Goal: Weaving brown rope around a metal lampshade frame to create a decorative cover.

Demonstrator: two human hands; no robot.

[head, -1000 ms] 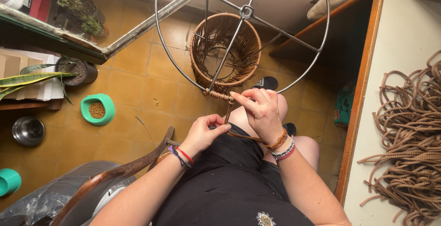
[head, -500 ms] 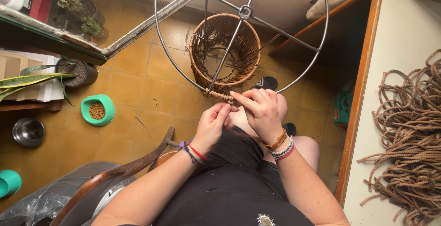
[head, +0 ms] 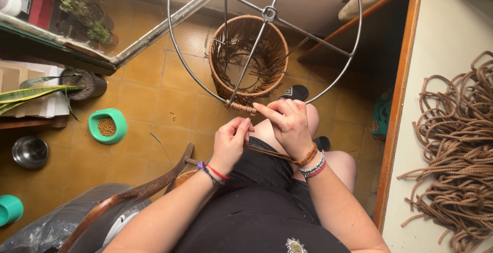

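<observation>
Only a short wrapped patch (head: 241, 107) sat mid-frame on the wire frame (head: 181, 65) (mostly bare); left hand (head: 231, 142) and right hand (head: 288, 124) pinched brown cord (head: 269, 153).

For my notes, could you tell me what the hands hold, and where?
Both hands, left and right, pinch a brown cord near its wrapped end on the wire frame.

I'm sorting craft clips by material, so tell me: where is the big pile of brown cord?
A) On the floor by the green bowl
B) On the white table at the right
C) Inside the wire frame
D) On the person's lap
B: the cord pile lies heaped on the white table at the right edge.
</observation>
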